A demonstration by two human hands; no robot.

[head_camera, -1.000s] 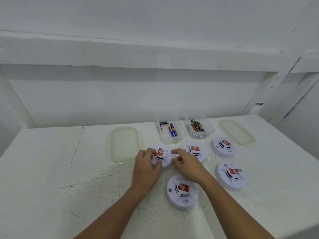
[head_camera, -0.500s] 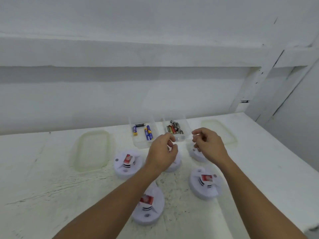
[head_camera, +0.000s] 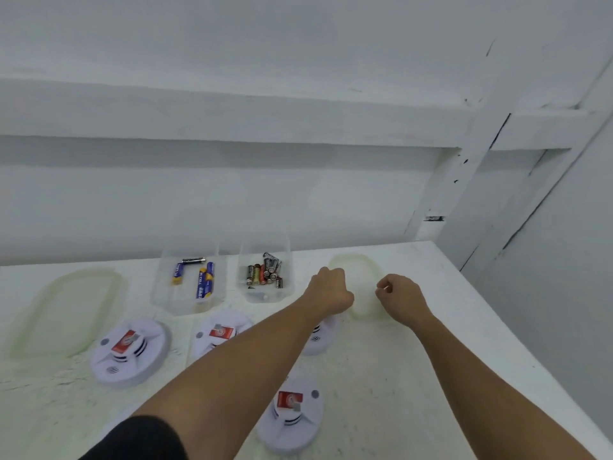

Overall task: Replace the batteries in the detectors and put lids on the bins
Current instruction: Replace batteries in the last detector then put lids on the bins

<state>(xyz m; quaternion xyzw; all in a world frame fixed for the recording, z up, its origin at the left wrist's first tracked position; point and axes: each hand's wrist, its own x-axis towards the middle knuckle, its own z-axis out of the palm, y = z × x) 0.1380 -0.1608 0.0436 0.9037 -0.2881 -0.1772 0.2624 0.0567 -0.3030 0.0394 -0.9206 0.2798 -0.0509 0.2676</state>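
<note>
Two clear bins stand open at the back: the left bin holds blue batteries, the right bin holds dark and red batteries. Several white round detectors with red batteries lie in front, among them the left detector, the middle detector and the near detector; another detector is partly under my left wrist. A pale right lid lies flat beyond them. My left hand is curled at its left rim, my right hand pinches its right rim.
A second pale lid lies at the far left of the white table. A white wall and ledge rise behind the bins. The table's right edge runs close to my right forearm, beside a white post.
Both hands left the detectors and moved back and right to the right lid. The camera view swung right, so everything on the table shifted left.
</note>
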